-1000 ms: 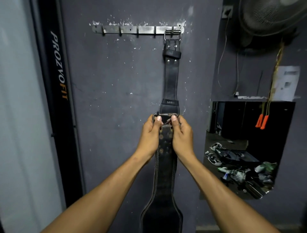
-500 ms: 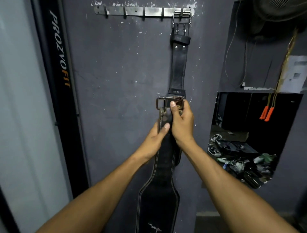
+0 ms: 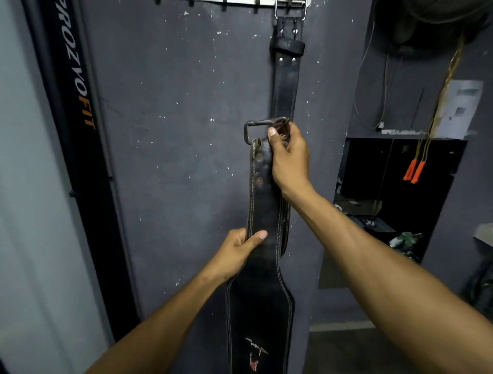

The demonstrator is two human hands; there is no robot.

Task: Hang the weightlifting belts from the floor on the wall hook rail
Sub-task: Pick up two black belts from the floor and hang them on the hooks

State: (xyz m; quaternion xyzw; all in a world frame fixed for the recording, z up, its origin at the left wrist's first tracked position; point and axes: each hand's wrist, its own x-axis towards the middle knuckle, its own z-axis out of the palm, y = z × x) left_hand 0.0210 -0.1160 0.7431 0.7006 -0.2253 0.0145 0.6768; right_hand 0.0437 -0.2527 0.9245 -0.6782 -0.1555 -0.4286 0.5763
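A black leather weightlifting belt (image 3: 286, 88) hangs by its metal buckle from the right end of the wall hook rail (image 3: 240, 2), which runs along the frame's top edge. In front of it I hold a second black belt (image 3: 262, 307) with pale stitching, upright against the dark wall. My right hand (image 3: 289, 157) grips its top end just below the metal buckle (image 3: 256, 128). My left hand (image 3: 237, 253) pinches the strap's left edge lower down. The belt's wide part reaches the bottom of the frame.
A black upright frame with "PROZVOFIT" lettering (image 3: 77, 88) stands left of the wall panel. On the right is a dark opening (image 3: 400, 187) with shoes and clutter, orange-handled skipping rope (image 3: 414, 170) hanging beside it, and a fan (image 3: 440, 16) above.
My left hand slid down the held belt from near the buckle to mid-strap. The right hand kept its grip at the buckle. My view dropped and moved closer, pushing the rail to the top edge.
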